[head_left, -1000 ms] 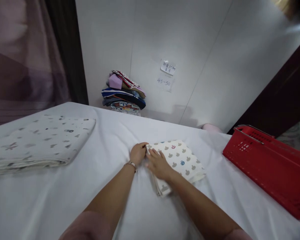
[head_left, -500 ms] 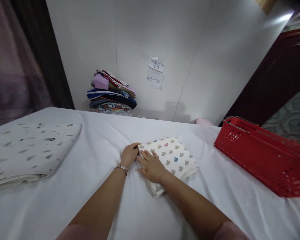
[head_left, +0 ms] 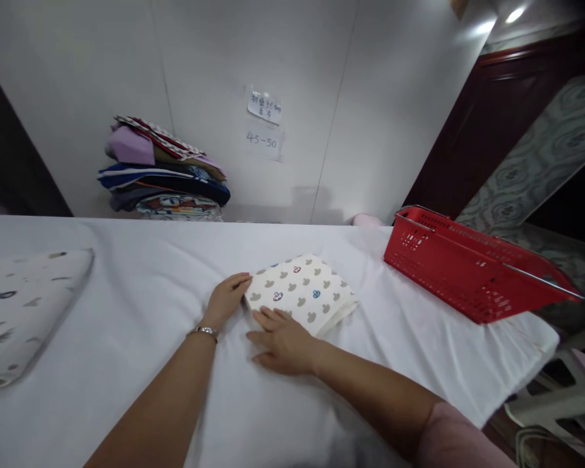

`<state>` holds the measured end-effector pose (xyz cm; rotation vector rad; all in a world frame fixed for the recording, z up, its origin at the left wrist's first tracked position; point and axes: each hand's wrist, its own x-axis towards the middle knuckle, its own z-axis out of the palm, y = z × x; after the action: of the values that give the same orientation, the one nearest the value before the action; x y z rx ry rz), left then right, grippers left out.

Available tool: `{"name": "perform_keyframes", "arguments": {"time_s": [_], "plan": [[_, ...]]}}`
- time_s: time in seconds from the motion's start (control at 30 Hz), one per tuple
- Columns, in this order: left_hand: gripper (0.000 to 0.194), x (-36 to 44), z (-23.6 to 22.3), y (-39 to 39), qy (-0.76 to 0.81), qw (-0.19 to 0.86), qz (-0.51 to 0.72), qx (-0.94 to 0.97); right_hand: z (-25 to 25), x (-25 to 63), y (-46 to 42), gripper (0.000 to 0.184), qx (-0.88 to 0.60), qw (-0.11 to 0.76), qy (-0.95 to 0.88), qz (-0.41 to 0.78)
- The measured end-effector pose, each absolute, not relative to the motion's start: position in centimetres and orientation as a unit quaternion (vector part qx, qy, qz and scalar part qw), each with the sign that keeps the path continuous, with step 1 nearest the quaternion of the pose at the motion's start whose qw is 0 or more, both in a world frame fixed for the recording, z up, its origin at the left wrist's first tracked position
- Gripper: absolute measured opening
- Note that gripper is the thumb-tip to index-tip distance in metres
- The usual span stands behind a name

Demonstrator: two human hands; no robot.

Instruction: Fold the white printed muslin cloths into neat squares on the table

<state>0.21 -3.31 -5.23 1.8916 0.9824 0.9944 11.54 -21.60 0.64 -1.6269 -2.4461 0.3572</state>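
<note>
A folded cream cloth (head_left: 305,284) with grey, red and blue mushroom prints lies on the white-covered table in the head view. My left hand (head_left: 227,299), a bracelet at its wrist, rests against the cloth's left corner. Its fingers are stretched out along that edge, and the thumb is partly hidden. Over the near left edge of the cloth lies my right hand (head_left: 285,341), open with fingers spread. Its fingertips touch the cloth, while its thumb is on the table cover.
A larger folded cloth (head_left: 29,305) with sparse prints lies at the left. The red plastic basket (head_left: 448,266) stands on the right part of the table cover (head_left: 141,292). Behind the far edge rises a stack of folded textiles (head_left: 168,172) against the wall with paper signs (head_left: 264,141).
The view has swung right, bringing more of the basket and the table's right end in. My right hand has slid toward the near edge of the cloth, uncovering more mushroom print.
</note>
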Motion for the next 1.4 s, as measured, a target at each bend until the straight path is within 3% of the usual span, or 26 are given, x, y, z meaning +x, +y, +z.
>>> {"name": "perform_keyframes", "arguments": {"time_s": [0.1, 0.17, 0.3, 0.37, 0.47, 0.63, 0.87, 1.0, 1.23, 1.4], "plan": [[0.032, 0.2, -5.4, -3.2, 0.388, 0.381, 0.392, 0.742, 1.3, 13.0, -24.7, 0.043, -0.52, 0.156, -0.822, 0.175], [0.032, 0.2, -5.4, -3.2, 0.393, 0.379, 0.389, 0.742, 1.6, 15.1, -26.2, 0.035, -0.527, 0.244, -0.791, 0.193], [0.031, 0.2, -5.5, -3.2, 0.394, 0.379, 0.386, 0.744, 0.8, 22.1, -27.7, 0.03, -0.671, 0.454, -0.582, 0.068], [0.031, 0.3, -5.3, -3.3, 0.396, 0.38, 0.384, 0.743, -0.5, 25.6, -28.2, 0.034, -0.728, 0.485, -0.483, 0.035], [0.032, 0.2, -5.1, -3.4, 0.397, 0.376, 0.383, 0.745, -2.7, 29.1, -28.9, 0.041, -0.776, 0.493, -0.385, 0.08], [0.033, 0.2, -4.7, -3.7, 0.398, 0.382, 0.383, 0.741, -4.7, 30.1, -28.7, 0.047, -0.767, 0.501, -0.384, 0.114], [0.033, 0.2, -5.1, -3.6, 0.405, 0.392, 0.382, 0.732, -3.9, 29.6, -28.0, 0.047, -0.695, 0.548, -0.411, 0.218], [0.032, 0.2, -5.3, -3.3, 0.405, 0.38, 0.384, 0.738, -3.6, 29.4, -27.7, 0.044, -0.719, 0.526, -0.409, 0.199], [0.03, 2.2, -2.5, -6.1, 0.364, 0.191, 0.408, 0.816, -4.0, 29.3, -26.7, 0.042, -0.76, 0.472, -0.429, 0.124], [0.043, 4.2, -2.5, -10.0, 0.274, 0.131, 0.24, 0.922, -4.1, 29.0, -26.8, 0.038, -0.782, 0.435, -0.443, 0.064]]}}
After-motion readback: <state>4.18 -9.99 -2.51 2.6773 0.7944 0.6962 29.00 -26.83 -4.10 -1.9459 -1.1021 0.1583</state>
